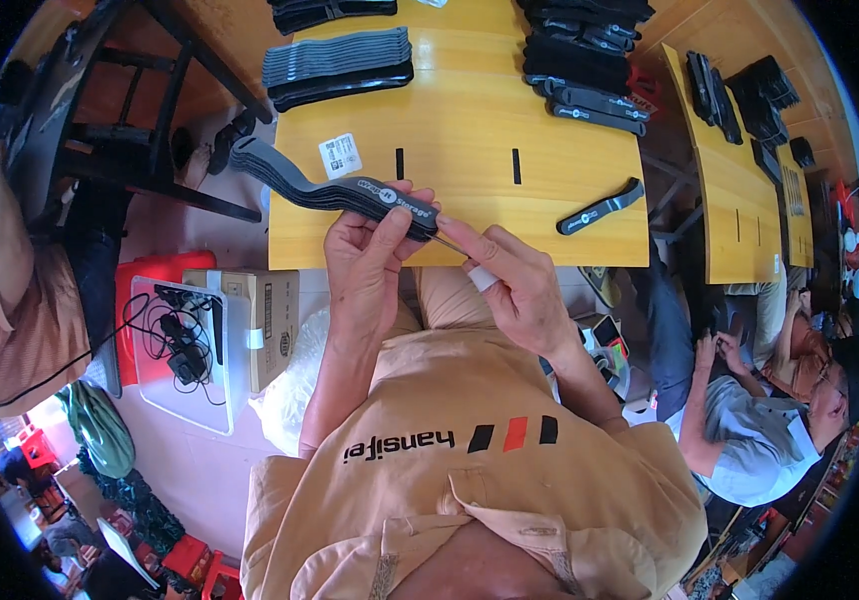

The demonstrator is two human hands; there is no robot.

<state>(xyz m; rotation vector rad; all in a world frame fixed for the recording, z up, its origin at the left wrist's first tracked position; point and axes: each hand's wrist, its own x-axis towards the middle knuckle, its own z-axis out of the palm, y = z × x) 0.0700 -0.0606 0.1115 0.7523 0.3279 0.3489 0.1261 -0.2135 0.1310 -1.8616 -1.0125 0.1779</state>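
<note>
My left hand (365, 250) is closed around one end of a stack of grey and black straps (300, 190), thumb on top. The stack's other end reaches out to the left, past the table's edge, and bends downward. My right hand (515, 285) is at the held end, its index finger touching the straps. A thin dark sliver shows between its fingers; what it is I cannot make out. One of its fingers carries a white wrap (483, 278). A loose strap (600, 207) lies on the yellow table (460, 120), to the right.
Strap piles lie at the table's back left (338, 60) and back right (585, 60). A white label (340, 155) is stuck near the left edge. Left of me are a clear bin (235, 380) with cables and a cardboard box (275, 320). People sit at both sides.
</note>
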